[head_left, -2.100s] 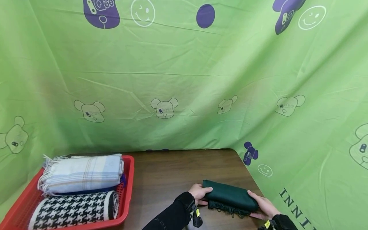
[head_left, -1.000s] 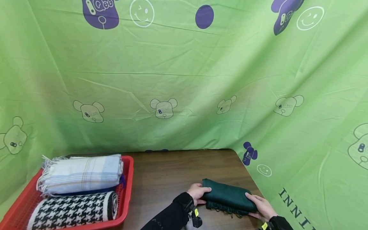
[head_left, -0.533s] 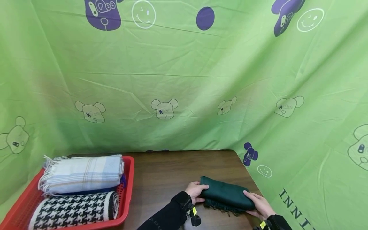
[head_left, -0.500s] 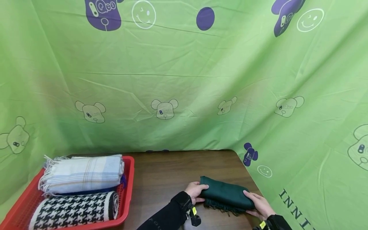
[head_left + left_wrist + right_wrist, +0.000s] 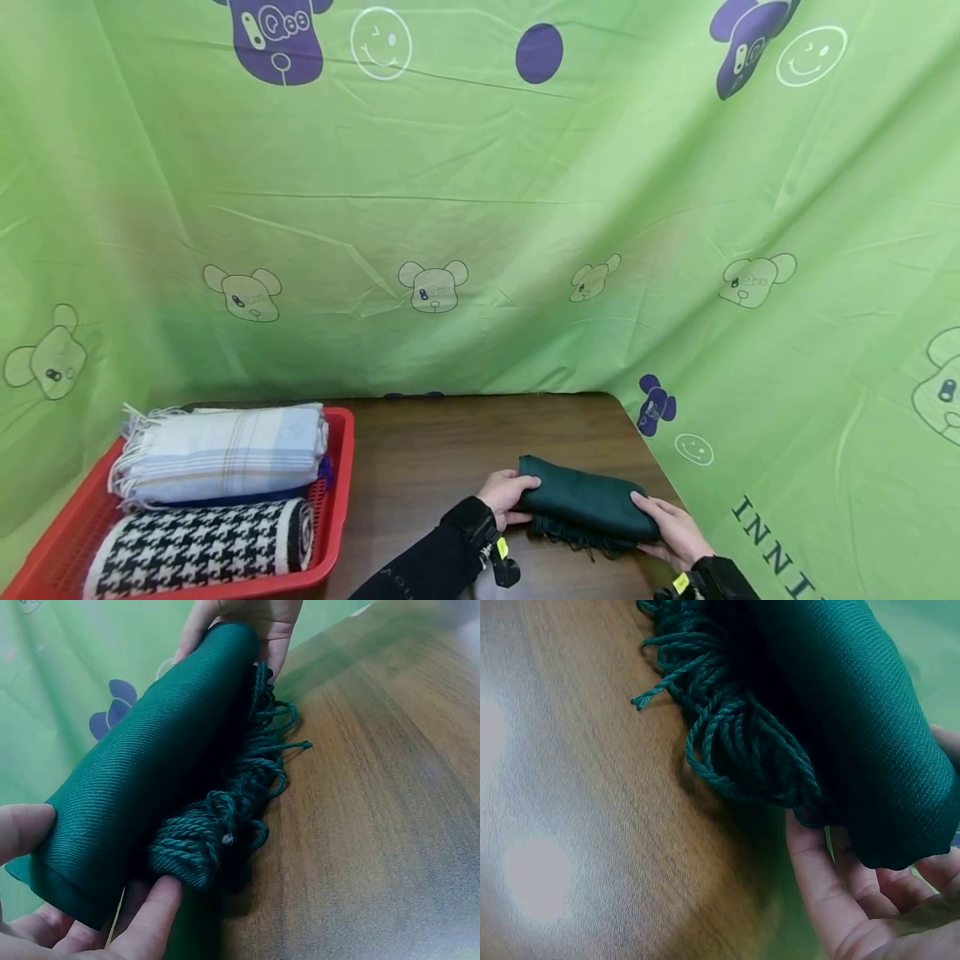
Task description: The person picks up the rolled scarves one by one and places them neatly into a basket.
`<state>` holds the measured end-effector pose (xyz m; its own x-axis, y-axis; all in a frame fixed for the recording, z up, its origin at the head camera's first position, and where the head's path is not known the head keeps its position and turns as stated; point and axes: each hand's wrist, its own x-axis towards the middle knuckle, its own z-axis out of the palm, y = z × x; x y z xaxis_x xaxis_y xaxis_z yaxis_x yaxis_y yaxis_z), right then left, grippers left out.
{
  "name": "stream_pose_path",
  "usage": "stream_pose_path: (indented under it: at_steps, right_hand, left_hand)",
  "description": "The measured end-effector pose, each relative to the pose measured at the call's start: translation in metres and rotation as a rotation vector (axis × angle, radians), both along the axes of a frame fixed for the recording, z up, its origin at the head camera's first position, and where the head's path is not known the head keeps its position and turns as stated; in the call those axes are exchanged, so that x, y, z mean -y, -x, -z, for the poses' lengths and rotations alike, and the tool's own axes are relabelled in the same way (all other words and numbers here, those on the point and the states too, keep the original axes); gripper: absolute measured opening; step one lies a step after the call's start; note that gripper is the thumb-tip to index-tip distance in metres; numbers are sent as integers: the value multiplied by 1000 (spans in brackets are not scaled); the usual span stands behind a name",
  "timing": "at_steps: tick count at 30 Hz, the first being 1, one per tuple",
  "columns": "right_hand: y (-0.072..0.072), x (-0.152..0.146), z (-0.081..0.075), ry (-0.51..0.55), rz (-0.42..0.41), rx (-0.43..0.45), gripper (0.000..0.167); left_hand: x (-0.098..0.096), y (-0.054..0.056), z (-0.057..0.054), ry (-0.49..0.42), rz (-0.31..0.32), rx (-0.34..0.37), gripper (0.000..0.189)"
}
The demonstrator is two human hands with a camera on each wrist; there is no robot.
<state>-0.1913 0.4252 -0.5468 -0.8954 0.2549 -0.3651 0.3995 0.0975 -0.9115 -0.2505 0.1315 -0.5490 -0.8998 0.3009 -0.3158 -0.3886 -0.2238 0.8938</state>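
A rolled dark green scarf (image 5: 588,502) with twisted fringe along its near side is at the right part of the table. My left hand (image 5: 502,497) grips its left end, thumb on top and fingers beneath. At the other end my right hand (image 5: 673,528) holds the roll the same way. In the left wrist view the ribbed roll (image 5: 139,765) slants across, its fringe (image 5: 225,817) bunched underneath and hanging over the wood. The right wrist view shows fingers (image 5: 829,889) under the roll's end, beside loose fringe strands (image 5: 742,750).
A red plastic basket (image 5: 341,492) stands on the left of the brown wooden table (image 5: 420,458). It holds a folded pale blue plaid scarf (image 5: 225,454), a rolled black-and-white houndstooth scarf (image 5: 195,542) and something dark blue. Green printed cloth (image 5: 487,208) hangs behind and to the right.
Both hands have moved the green scarf slightly left and a little farther away from me, keeping their hold on its ends. The basket stays in place; the head view has shifted slightly.
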Motion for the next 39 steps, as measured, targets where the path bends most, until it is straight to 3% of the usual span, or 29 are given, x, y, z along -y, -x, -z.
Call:
stream_pose_path:
  at_steps: [9,17,21,28,39]
  right_hand:
    - [5,6,-3,14,0,-33,74]
    - [10,11,-7,35,-12,-42,60]
    - [12,13,-10,47,-21,-48,62]
    - [18,20,-14,57,-20,-59,67]
    - [24,32,-19,66,-33,-86,72]
  left_hand:
    - [6,4,-3,-9,6,-21,47]
    - [9,7,-3,-23,-6,-16,58]
    - [12,8,-8,-28,-18,-15,65]
    - [21,14,-7,-52,-15,-21,71]
    - [32,21,-7,-61,-39,-17,55]
